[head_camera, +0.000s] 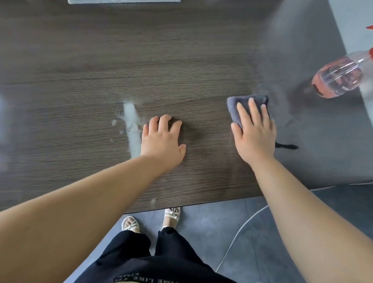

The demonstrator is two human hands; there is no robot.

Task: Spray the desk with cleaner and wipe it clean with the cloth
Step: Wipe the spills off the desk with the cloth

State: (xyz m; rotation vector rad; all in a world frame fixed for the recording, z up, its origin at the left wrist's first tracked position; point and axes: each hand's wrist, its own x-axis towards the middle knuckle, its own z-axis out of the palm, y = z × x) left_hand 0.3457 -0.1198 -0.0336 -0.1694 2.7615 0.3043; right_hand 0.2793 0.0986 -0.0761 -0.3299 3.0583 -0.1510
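Right hand (pixel 255 133) flat, fingers spread, pressing grey cloth (pixel 239 105) on desk (pixel 98 69), left hand (pixel 162 139) resting, fingers slightly curled, spray bottle (pixel 340 77) far right

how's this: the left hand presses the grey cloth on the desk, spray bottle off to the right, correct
Wrong hand: the head view shows the right hand pressing the grey cloth on the desk; the left hand rests bare on it. The spray bottle is indeed off to the right.
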